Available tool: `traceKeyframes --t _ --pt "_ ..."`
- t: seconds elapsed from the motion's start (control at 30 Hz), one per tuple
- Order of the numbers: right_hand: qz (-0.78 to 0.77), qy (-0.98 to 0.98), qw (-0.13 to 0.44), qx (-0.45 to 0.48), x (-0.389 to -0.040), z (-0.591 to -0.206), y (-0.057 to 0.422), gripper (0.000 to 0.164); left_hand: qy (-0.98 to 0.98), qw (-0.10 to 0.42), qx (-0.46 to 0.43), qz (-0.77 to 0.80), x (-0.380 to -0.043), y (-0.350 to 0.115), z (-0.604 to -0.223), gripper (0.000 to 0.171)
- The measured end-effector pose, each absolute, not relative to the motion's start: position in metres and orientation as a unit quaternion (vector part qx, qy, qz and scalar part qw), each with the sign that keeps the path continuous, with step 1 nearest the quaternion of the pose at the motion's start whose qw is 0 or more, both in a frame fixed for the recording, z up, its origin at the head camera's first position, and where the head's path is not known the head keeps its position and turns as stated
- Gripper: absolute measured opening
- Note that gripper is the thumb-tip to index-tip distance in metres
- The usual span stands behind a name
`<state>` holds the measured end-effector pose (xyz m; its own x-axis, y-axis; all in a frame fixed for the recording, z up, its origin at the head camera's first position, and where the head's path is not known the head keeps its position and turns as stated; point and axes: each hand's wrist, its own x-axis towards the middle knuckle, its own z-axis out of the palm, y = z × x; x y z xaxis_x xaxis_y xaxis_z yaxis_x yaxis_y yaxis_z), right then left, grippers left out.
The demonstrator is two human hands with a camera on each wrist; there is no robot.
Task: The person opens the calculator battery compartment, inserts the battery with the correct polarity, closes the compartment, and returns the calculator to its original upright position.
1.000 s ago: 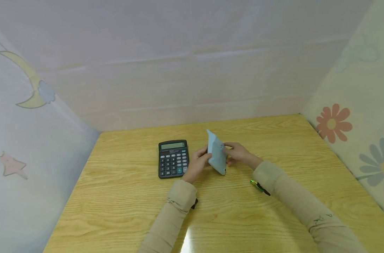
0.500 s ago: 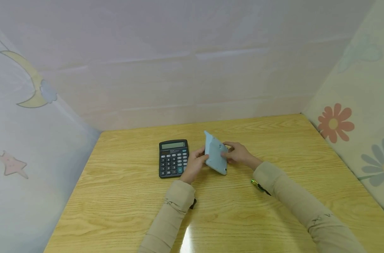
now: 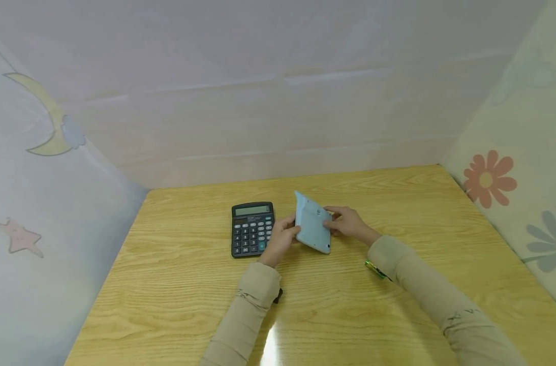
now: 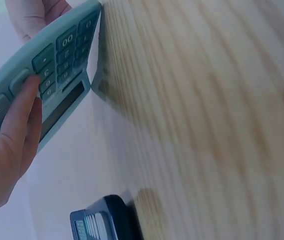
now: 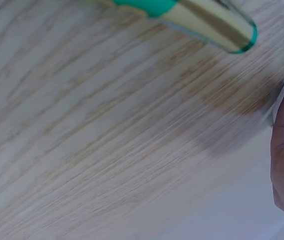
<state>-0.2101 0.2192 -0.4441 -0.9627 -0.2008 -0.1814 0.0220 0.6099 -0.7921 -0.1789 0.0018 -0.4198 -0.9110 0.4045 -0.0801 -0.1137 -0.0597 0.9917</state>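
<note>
Holding light-blue calculator (image 3: 312,226) tilted, right of black calculator (image 3: 252,231), back toward head camera, keys facing away. Left hand (image 3: 280,242) grip: holding blue one's left edge, thumb on back, fingers on key side; just beside black calculator's right side. Right hand (image 3: 348,223) grip: pinching opposite edge, thumb on back, farther right of black calculator. Black calculator flat on tabletop (image 3: 168,284), keys up. Green-and-yellow item (image 3: 374,269) right of black calculator, nearer person, by right sleeve (image 3: 442,300).
</note>
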Motion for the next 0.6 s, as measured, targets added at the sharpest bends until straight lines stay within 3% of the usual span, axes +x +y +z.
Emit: traceKeyframes --t 0.6 --pt "-0.390 0.913 0.075 -0.091 -0.214 -0.448 0.230 0.047 0.729 0.173 0.074 0.658 -0.186 0.006 -0.443 0.046"
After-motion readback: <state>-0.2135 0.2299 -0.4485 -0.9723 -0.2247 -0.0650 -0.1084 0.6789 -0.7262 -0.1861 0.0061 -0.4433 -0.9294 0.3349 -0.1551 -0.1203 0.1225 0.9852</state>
